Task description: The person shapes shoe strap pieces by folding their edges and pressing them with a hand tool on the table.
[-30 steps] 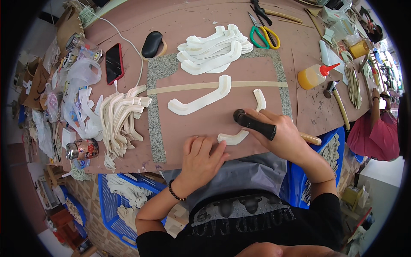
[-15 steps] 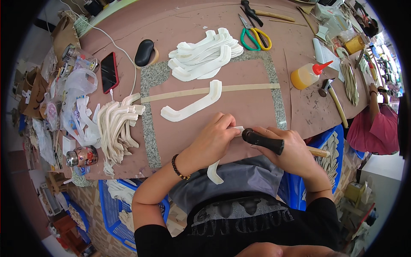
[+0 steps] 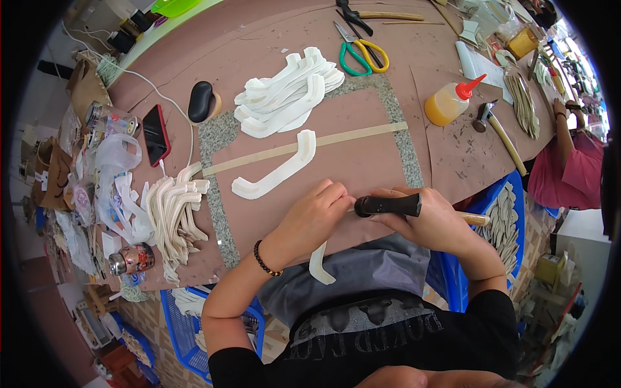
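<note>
My left hand (image 3: 318, 212) is closed, pinching a pale curved strip (image 3: 319, 266) whose lower end hangs below the wrist, over my lap. The strip's upper part is hidden behind the fingers. Wrapped round a hammer (image 3: 388, 205) with a black head and wooden handle, my right hand (image 3: 432, 223) brings the head close beside the left fingertips. Whether the head touches the strip I cannot tell. Beyond both hands, one white bent strip (image 3: 278, 171) lies on the brown table covering (image 3: 349, 161). Farther back sits a pile of similar white strips (image 3: 281, 97).
Left stand a heap of cream strips (image 3: 176, 210), a phone (image 3: 156, 136) and a jar (image 3: 132, 258). Scissors (image 3: 359, 52), a glue bottle (image 3: 449, 103) and another hammer (image 3: 498, 132) lie right and far. Blue baskets (image 3: 184, 336) flank me below. A person in pink (image 3: 569, 168) is at right.
The whole view has shifted slightly, moving the table items left. The hammer head now sits lower and closer to my left fingertips, covering the strip end that showed there.
</note>
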Demonstrator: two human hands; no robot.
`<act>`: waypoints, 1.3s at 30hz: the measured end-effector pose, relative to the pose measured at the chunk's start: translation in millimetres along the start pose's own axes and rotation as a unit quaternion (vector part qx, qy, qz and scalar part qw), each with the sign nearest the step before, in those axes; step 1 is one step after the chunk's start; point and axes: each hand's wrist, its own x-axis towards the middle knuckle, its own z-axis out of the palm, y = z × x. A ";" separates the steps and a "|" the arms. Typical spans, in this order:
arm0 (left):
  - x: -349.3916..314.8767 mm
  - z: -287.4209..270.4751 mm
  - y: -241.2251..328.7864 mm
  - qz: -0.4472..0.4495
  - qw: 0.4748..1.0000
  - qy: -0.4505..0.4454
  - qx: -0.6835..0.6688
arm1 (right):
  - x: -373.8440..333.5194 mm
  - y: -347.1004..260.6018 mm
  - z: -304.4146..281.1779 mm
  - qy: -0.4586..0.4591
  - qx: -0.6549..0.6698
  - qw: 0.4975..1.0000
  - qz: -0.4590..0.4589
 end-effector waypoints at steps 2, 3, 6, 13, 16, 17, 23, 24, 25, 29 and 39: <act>-2.4 -2.3 0.7 0.033 0.999 -0.006 0.020 | 1.9 2.4 -3.1 0.008 -0.047 0.999 -0.002; -3.7 -3.9 1.0 0.045 0.998 -0.015 0.041 | 2.8 2.4 -4.8 0.012 -0.035 0.999 -0.012; -3.0 -5.3 0.7 0.080 0.994 -0.019 0.077 | 6.8 -0.9 -7.7 0.014 -0.039 0.998 0.048; -7.9 -8.7 7.0 0.102 0.980 -0.040 0.168 | 15.7 -6.6 -8.2 -0.024 -0.073 0.996 0.040; -12.9 -7.2 8.0 0.091 0.984 -0.031 0.152 | 15.2 -6.4 -7.7 -0.029 -0.073 0.996 0.039; -14.3 -6.5 7.3 0.098 0.982 -0.022 0.158 | 15.1 -6.5 -7.3 -0.026 -0.063 0.998 0.015; -24.6 -1.2 5.0 0.069 0.989 0.004 0.129 | 19.4 -5.7 -5.4 -0.023 -0.084 0.996 0.027; -25.7 -0.1 5.0 0.059 0.992 0.013 0.115 | 20.7 -6.0 -4.3 -0.032 -0.071 0.997 0.018; -26.6 0.4 4.7 0.038 0.994 0.014 0.103 | 21.4 -6.5 -3.6 -0.043 -0.075 0.996 0.012; -29.6 3.1 6.1 0.026 0.995 0.054 0.075 | 22.2 -7.5 -3.7 -0.040 -0.086 0.995 0.022; -35.0 8.4 12.0 0.000 0.988 0.084 0.132 | 27.8 -7.8 2.5 -0.041 -0.095 0.995 -0.012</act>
